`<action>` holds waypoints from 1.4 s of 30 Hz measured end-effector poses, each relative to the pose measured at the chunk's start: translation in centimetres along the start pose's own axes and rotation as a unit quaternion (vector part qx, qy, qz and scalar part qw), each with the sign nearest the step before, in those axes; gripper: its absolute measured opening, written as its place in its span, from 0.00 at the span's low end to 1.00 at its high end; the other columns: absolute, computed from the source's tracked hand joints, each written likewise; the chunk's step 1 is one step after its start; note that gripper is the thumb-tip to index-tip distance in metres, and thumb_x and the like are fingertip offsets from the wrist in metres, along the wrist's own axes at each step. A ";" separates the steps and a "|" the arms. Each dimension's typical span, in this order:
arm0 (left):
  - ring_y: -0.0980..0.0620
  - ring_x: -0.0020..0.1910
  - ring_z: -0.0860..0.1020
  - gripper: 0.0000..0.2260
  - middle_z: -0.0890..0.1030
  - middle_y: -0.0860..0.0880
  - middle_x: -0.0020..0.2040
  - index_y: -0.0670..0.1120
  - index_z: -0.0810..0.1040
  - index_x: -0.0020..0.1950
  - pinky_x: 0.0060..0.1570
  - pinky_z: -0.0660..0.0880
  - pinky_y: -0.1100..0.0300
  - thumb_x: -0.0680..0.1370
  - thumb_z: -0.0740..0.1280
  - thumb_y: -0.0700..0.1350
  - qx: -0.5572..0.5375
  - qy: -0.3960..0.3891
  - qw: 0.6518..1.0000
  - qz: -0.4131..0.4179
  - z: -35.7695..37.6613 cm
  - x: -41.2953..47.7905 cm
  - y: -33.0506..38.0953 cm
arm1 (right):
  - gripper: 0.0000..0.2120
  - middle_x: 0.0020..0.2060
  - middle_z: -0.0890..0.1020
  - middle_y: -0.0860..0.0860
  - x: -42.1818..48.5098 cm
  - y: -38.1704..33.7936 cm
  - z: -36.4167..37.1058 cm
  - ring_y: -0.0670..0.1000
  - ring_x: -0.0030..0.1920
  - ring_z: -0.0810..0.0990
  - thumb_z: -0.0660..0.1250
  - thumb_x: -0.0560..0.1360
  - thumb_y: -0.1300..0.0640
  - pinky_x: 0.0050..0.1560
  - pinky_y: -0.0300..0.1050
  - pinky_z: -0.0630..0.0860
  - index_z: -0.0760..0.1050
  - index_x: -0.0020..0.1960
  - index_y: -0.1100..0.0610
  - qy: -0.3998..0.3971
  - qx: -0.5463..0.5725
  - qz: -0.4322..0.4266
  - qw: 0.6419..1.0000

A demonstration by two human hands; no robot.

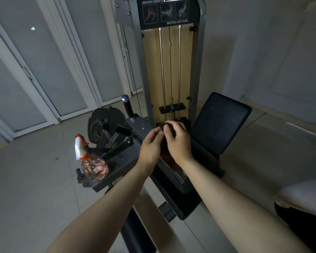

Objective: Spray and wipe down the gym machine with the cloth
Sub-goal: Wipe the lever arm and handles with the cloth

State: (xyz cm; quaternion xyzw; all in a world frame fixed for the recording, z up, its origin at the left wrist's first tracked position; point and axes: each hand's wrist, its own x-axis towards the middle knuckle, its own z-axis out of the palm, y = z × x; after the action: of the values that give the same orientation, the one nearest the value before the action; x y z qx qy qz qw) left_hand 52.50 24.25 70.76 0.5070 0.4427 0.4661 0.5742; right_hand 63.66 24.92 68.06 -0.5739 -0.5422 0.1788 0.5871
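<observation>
1. The right hand (178, 143) curls its fingers over the top of a bunched dark brown cloth (169, 157), grasping it.
2. The left hand (150, 147) pinches the same cloth's left edge with its fingertips.
3. The cloth hangs between both hands, in front of the base of the grey steel gym machine (196, 70).
4. A clear pink plastic spray bottle (93, 165) with an orange-and-white trigger stands on the machine's frame, to the left.
5. A black padded backrest (220, 123) sits to the right.
6. The black placard (169, 13) up top reads "HAMMER STRENGTH" and "SEATED LEG CURL".
</observation>
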 end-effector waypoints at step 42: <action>0.64 0.68 0.72 0.17 0.78 0.59 0.67 0.57 0.76 0.71 0.66 0.67 0.65 0.83 0.60 0.59 0.118 -0.038 0.987 0.100 0.2 1.1 -2.5 | 0.15 0.64 0.76 0.57 -3.9 4.3 -4.9 0.56 0.64 0.75 0.58 0.84 0.54 0.63 0.46 0.69 0.75 0.67 0.55 -0.032 -0.125 0.222 0.966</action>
State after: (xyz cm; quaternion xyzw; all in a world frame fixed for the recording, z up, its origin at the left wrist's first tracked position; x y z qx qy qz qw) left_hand 53.11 25.15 68.21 0.6304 0.4196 0.4456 0.4775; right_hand 68.18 20.55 63.86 -0.7427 -0.4376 0.2539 0.4387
